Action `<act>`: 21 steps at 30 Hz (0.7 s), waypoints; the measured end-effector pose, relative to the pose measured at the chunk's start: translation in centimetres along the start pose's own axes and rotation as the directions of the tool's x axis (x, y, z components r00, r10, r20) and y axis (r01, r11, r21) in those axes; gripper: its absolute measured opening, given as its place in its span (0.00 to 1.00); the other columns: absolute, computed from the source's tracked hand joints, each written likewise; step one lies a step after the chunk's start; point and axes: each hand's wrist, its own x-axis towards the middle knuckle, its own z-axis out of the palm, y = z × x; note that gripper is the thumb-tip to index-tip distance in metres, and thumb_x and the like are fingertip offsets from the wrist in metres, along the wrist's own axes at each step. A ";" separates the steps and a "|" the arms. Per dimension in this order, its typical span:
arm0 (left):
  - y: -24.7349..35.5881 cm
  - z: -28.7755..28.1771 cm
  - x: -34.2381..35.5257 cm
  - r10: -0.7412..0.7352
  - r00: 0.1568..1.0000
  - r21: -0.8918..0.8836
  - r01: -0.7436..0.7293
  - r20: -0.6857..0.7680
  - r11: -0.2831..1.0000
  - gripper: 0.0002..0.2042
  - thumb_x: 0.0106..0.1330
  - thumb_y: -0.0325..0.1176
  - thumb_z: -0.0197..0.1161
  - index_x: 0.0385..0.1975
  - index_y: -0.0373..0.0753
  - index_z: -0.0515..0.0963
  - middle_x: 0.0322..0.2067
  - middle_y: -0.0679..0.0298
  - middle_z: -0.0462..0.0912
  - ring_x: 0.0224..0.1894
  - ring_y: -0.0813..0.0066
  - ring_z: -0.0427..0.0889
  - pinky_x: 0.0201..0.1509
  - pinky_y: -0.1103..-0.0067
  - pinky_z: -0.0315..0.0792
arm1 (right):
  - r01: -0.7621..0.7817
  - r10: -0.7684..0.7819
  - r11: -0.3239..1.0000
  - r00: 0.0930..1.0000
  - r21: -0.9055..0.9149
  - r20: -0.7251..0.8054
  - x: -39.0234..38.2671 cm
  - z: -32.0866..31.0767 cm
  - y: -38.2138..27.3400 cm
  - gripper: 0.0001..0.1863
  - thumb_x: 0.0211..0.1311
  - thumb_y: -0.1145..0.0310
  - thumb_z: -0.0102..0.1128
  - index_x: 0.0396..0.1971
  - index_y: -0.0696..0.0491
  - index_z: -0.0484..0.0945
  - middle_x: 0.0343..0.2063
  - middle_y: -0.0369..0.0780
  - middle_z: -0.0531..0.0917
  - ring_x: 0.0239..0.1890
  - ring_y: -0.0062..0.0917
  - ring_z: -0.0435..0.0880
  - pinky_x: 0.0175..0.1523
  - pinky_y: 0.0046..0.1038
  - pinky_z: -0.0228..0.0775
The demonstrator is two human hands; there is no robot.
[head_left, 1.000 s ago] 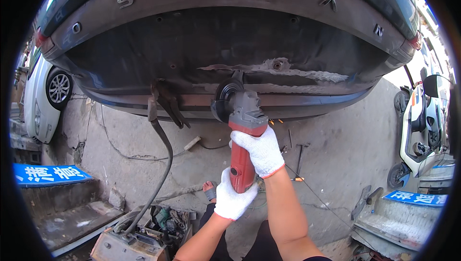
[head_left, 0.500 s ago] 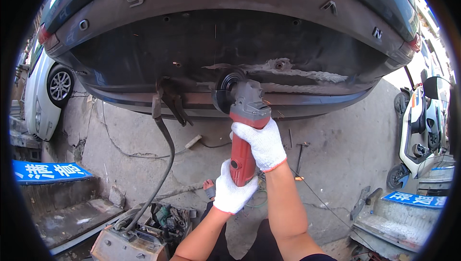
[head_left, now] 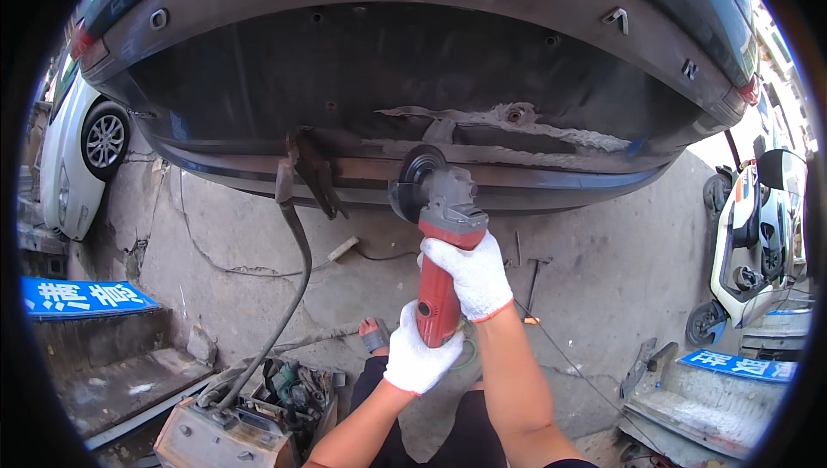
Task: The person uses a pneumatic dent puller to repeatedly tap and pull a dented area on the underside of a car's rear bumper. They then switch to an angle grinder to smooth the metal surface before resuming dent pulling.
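Daylight, strongest at far right where the background washes out to white; the white gloves (head_left: 478, 277) are brightly lit, the car's dark rear panel (head_left: 258, 63) dim with bluish reflections at left; fisheye distortion bows straight edges, and a black surround fringed blue-purple rings the view, softening detail there

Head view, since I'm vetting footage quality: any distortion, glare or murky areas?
Head view: the rear bumper bows, picture corners black; head view: ground at right looks overexposed; head view: the rear panel is dim, the grinder fairly clear.
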 end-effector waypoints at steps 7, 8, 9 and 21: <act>-3.3 3.4 -2.8 0.186 0.899 -0.050 -0.182 0.397 0.982 0.32 0.50 0.38 0.71 0.55 0.35 0.66 0.40 0.50 0.78 0.40 0.48 0.80 0.42 0.67 0.76 | 0.196 -0.091 0.910 0.954 0.364 -0.287 -10.2 -7.0 4.2 0.27 0.46 0.68 0.69 0.48 0.59 0.69 0.34 0.44 0.79 0.35 0.34 0.81 0.40 0.37 0.78; -4.6 4.5 -3.3 0.231 0.868 -0.064 -0.226 0.440 0.972 0.33 0.50 0.37 0.71 0.56 0.34 0.65 0.42 0.49 0.77 0.41 0.47 0.80 0.42 0.66 0.76 | 0.229 -0.104 0.910 0.934 0.347 -0.343 -11.2 -8.7 6.0 0.29 0.48 0.63 0.69 0.49 0.57 0.68 0.35 0.44 0.78 0.35 0.34 0.81 0.40 0.37 0.78; -6.5 5.9 -4.2 0.278 0.852 -0.120 -0.251 0.444 0.961 0.35 0.50 0.38 0.72 0.57 0.34 0.64 0.45 0.48 0.76 0.42 0.47 0.80 0.42 0.67 0.77 | 0.203 -0.058 0.909 0.927 0.363 -0.371 -12.0 -10.3 7.7 0.29 0.49 0.61 0.68 0.49 0.57 0.68 0.34 0.43 0.78 0.35 0.33 0.80 0.39 0.38 0.77; -23.2 17.4 -9.0 0.324 0.797 -0.178 -0.271 0.509 0.946 0.43 0.48 0.39 0.67 0.63 0.27 0.55 0.49 0.35 0.71 0.39 0.39 0.79 0.43 0.59 0.77 | -0.007 0.158 0.971 0.766 0.238 -0.623 -13.2 -19.8 27.5 0.24 0.49 0.68 0.62 0.47 0.57 0.68 0.28 0.42 0.76 0.25 0.31 0.80 0.29 0.33 0.77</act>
